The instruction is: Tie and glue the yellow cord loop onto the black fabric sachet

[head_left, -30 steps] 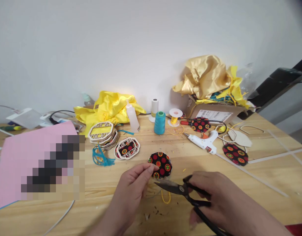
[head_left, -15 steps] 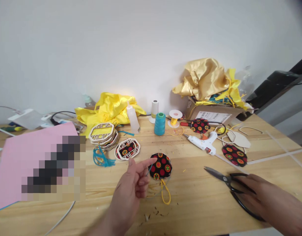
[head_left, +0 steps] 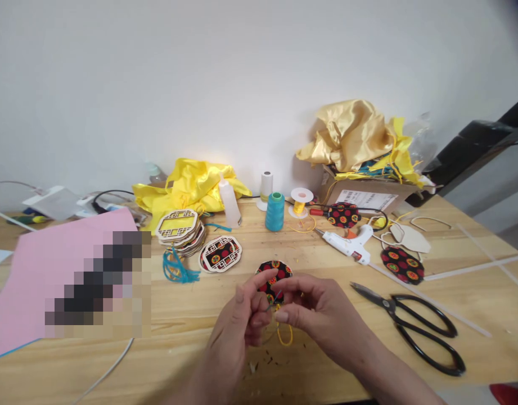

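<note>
A thin blue thread (head_left: 274, 299) runs between my hands at the lower centre. My left hand (head_left: 237, 323) is curled with the thread at its fingers, the index finger stretched over the patterned piece. From the right, my right hand (head_left: 315, 312) meets it, thumb and index finger close around the thread's other side. Beneath the fingertips lies a round black patterned fabric piece (head_left: 279, 269), partly hidden, with a yellow cord loop (head_left: 285, 336) at its lower edge. Black-handled scissors (head_left: 389, 306) rest on the table to the right, slightly open and untouched.
A glue gun (head_left: 347, 244), blue thread cone (head_left: 274, 212) and glue bottle (head_left: 230, 203) are behind the hands. Lattice frames (head_left: 221, 254) and a blue tassel (head_left: 178, 267) lie left, pink sheet (head_left: 39, 264) farther left. A cardboard box (head_left: 364, 194) stands back right.
My right hand has left the scissors and moved left to meet my left hand at the thread. My left fingers are more curled.
</note>
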A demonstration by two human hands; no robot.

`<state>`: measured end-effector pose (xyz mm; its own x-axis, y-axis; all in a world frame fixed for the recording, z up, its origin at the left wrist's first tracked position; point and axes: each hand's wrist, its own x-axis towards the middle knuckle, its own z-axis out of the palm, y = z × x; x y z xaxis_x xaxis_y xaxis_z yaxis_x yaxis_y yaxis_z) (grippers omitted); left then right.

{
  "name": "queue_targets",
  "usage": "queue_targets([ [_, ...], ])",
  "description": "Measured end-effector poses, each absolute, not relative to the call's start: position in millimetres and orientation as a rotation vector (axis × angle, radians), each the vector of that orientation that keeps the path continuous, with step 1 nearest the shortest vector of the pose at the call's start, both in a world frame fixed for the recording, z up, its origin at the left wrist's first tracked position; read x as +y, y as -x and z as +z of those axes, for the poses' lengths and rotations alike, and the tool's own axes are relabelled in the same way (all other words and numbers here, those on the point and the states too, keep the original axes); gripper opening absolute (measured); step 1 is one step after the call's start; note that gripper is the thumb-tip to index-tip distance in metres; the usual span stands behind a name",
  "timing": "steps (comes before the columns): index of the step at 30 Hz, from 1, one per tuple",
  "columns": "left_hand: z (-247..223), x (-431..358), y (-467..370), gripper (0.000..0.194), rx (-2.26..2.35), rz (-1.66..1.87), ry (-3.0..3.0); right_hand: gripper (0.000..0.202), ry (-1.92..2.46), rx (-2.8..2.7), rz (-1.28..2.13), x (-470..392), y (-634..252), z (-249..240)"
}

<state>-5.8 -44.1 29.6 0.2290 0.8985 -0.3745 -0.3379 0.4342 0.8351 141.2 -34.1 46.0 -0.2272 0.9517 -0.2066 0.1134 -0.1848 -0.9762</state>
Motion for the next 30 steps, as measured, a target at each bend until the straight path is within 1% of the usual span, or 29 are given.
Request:
queue_targets([
  [3, 24, -45, 8, 0.057, 0.964, 0.933, -0.735, 0.004, 1.285, -1.413, 1.405, -31, -139, 46],
  [4, 23, -46, 8, 0.057, 0.952, 0.926, -0.741, 0.004, 1.282, -1.449, 1.349, -31, -140, 46],
  [6, 22, -46, 9, 0.055, 0.93, 0.901, -0.74, 0.013, 1.278, -1.513, 1.231, -31, -141, 46],
  [7, 22, -46, 9, 0.053, 0.92, 0.888, -0.736, 0.014, 1.282, -1.534, 1.176, -30, -142, 46],
  [10, 26, -45, 8, 0.042, 0.891, 0.868, -0.732, 0.015, 1.298, -1.587, 1.067, -30, -146, 48],
  [12, 28, -44, 7, 0.032, 0.888, 0.883, -0.763, 0.015, 1.309, -1.606, 1.038, -30, -148, 51],
  [14, 29, -43, 6, 0.027, 0.914, 0.891, -0.807, 0.013, 1.318, -1.601, 1.033, -29, -148, 53],
  [16, 30, -43, 6, 0.026, 0.961, 0.884, -0.841, 0.012, 1.323, -1.594, 1.037, -29, -148, 54],
  [21, 34, -41, 5, 0.021, 1.078, 0.811, -0.972, 0.016, 1.314, -1.631, 1.019, -29, -149, 55],
  [26, 37, -42, 6, 0.017, 1.173, 0.765, -1.092, 0.014, 1.299, -1.641, 0.993, -29, -149, 54],
  [30, 37, -43, 8, 0.022, 1.219, 0.734, -1.177, 0.014, 1.311, -1.647, 0.987, -29, -145, 52],
])
